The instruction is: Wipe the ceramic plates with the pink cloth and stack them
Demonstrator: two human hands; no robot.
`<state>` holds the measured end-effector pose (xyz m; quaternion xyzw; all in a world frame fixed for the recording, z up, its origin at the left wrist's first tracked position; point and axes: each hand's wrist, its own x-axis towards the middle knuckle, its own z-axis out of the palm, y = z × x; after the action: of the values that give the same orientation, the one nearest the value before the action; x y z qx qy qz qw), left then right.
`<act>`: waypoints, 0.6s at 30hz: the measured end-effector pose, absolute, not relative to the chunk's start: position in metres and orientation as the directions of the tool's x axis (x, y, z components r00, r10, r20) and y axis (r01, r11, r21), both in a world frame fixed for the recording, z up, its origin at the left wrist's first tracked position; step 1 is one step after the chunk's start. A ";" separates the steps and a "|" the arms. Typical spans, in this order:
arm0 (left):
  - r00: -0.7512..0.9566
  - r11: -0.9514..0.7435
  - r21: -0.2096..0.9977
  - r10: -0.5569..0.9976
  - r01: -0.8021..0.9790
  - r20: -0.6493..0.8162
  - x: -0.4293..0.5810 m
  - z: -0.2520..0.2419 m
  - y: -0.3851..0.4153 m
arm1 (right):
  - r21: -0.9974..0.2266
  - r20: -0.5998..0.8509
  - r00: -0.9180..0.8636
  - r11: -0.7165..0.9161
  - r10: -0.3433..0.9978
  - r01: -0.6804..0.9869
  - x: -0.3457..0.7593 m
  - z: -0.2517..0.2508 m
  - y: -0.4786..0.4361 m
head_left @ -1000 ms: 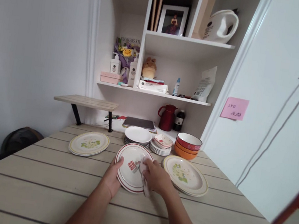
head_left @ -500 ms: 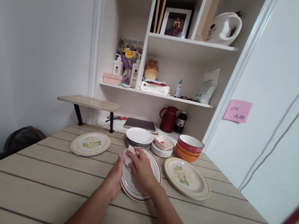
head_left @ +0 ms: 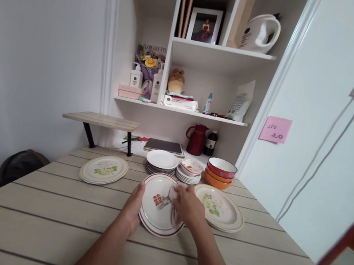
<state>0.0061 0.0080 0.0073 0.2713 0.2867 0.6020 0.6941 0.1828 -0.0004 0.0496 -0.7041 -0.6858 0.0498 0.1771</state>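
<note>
Across planks (head_left: 62, 221), left hand (head_left: 132, 209) is clasping plate (head_left: 152, 213) at nine o'clock, fingers mostly hidden; right hand (head_left: 188, 206) is pinching cloth (head_left: 173, 214) at three.

We seem to be in a home: above the far side of the counter (head_left: 52, 222), white shelving (head_left: 209, 64) holds a framed photo (head_left: 205, 26), a bouquet (head_left: 150, 62) and a plush-looking toy (head_left: 175, 82); just behind the counter stands a red jug (head_left: 196, 140).

On my feed I see a slatted wooden table (head_left: 69, 214), white shelves (head_left: 207, 60) rising beyond its far edge, pale walls (head_left: 50, 53) either side, a raised stand (head_left: 103, 119) at its far-left corner.
</note>
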 end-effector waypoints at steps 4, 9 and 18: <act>0.084 0.126 0.769 0.992 -0.627 -0.094 0.007 0.012 0.006 | -0.436 0.038 -0.187 0.185 0.982 0.881 0.188 0.053 -0.009; 0.205 0.213 0.745 0.973 -0.632 -0.104 0.002 0.014 0.006 | -0.585 0.117 -0.474 0.447 0.872 0.677 0.174 0.049 -0.014; 0.289 0.272 0.709 0.952 -0.651 -0.100 0.003 0.014 0.007 | -0.580 0.434 -0.324 0.536 0.840 0.614 0.136 0.034 0.014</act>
<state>0.0030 0.0066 0.0141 0.2822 0.2667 0.5331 0.7517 0.1359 0.0138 0.0345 -0.4554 -0.7984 0.1568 0.3615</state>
